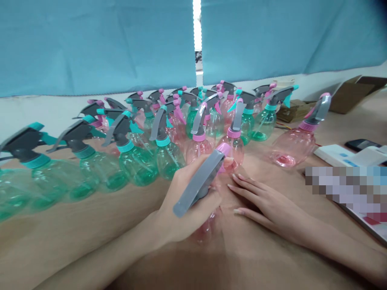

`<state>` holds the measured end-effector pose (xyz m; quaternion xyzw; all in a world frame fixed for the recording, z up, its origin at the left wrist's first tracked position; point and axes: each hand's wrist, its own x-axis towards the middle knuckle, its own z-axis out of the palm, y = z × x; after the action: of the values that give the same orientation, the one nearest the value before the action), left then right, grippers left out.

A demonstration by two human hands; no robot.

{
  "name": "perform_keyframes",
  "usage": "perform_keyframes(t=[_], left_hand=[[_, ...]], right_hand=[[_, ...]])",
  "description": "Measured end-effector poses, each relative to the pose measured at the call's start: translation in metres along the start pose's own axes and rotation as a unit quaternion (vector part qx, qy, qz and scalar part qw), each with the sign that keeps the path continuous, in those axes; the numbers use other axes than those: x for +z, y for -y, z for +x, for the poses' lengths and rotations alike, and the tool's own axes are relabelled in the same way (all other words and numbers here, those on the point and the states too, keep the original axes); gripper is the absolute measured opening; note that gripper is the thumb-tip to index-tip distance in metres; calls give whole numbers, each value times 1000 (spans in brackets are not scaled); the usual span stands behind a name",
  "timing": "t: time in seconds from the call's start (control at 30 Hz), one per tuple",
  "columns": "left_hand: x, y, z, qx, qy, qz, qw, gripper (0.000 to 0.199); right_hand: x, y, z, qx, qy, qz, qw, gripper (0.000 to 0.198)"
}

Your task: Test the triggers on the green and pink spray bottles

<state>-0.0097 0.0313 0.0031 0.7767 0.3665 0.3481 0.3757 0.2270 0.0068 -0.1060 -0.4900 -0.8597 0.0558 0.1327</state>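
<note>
My left hand (184,193) is wrapped round the neck and trigger of a pink spray bottle (205,229). The bottle's grey spray head points away from me, and its pink nozzle shows above my fingers. Much of its body is hidden behind my hand. Close by on the right, my right hand (266,201) lies with its fingers stretched out on the brown table (242,257), holding nothing. Just beyond my hands stand two other pink spray bottles (237,151), beside a green spray bottle (169,159).
Several green spray bottles (137,165) line the left side, with more green and pink ones behind. At the right stands a separate pink spray bottle (294,145), near a white device (341,155) and a dark phone-like object (363,145). Cardboard boxes (353,94) sit at the back right.
</note>
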Motion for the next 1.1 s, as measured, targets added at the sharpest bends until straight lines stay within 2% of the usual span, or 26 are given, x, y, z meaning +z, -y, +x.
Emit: perform_keyframes(t=[0.2,0.43,0.6,0.83,1.1], left_hand=[[1,1,-1,0,19,-35,999,12],[0,2,0,13,10,-27,999,16],[0,3,1,21,0,-7,1000,9],[0,1,0,13,9,-1,1000,13],[0,0,0,-6,0,-1,1000,14]], right_hand=[[2,0,0,-3,-8,5,1000,59],[2,0,0,-4,-10,12,1000,58],[3,-1,-1,-1,-17,18,1000,58],[1,0,0,-4,-4,5,1000,60],[2,-1,-1,-6,-19,15,1000,58]])
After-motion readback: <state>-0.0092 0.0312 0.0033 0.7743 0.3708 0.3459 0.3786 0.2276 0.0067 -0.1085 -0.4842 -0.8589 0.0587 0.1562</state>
